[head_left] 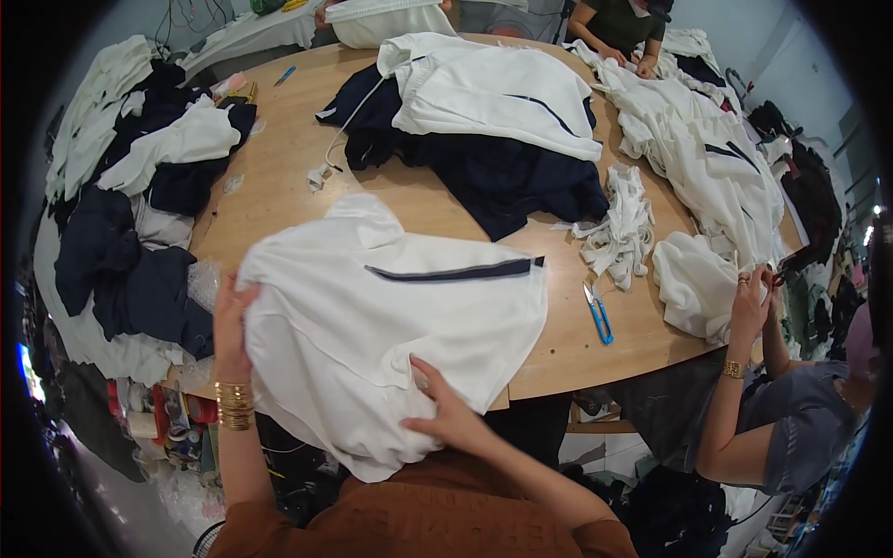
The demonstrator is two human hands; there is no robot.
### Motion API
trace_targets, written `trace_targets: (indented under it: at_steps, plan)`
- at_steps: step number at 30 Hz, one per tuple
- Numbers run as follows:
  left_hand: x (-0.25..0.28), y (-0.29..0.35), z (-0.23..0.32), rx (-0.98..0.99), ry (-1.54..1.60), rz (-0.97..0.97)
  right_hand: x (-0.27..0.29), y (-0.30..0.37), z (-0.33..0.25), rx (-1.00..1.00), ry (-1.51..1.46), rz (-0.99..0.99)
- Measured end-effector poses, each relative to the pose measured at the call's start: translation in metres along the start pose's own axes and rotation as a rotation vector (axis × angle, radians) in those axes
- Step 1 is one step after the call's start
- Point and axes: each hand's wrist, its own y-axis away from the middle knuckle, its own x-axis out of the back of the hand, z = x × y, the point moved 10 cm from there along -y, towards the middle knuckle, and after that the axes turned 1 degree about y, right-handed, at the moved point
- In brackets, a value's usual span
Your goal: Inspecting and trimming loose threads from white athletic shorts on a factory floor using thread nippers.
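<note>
A white garment (326, 298) with a navy stripe along one side lies over the front of the table, its near part hanging past the edge towards me. At its left edge my left hand (234, 321) is closed on the cloth, some fingers hidden by the fabric. My right hand (451, 409) rests against the near right part of the garment, thumb and forefinger spread apart beside a fold. Blue-handled thread snips (598, 314) lie on the table to the right of the garment.
Navy and white garments (502, 102) are stacked ahead on the wooden table (288, 177). More clothes (130, 232) heap at the left. White strips (620, 223) lie at the right, near another pile (698, 149). A co-worker's hands (752, 293) hold white cloth; another person (619, 37) works at the far side.
</note>
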Motion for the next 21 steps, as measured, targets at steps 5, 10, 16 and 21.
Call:
trace_targets:
  at_steps: [5, 10, 16, 21]
  plan:
    - [0.008, -0.004, 0.057, -0.093, -0.059, 0.018, 0.122, 0.024, -0.146, 0.205, 0.094, 0.3]
    - [0.069, -0.057, 0.015, -0.014, -0.4, 0.121, 0.206, 0.048, -0.216, 0.316, 0.728, 0.927]
    - [0.081, -0.028, -0.054, 0.07, -0.403, 0.155, 0.223, 0.032, -0.106, 0.15, 0.839, 0.81]
    - [0.076, -0.031, -0.097, 0.259, -0.301, 0.055, 0.19, -0.012, -0.041, 0.009, 0.518, 0.709]
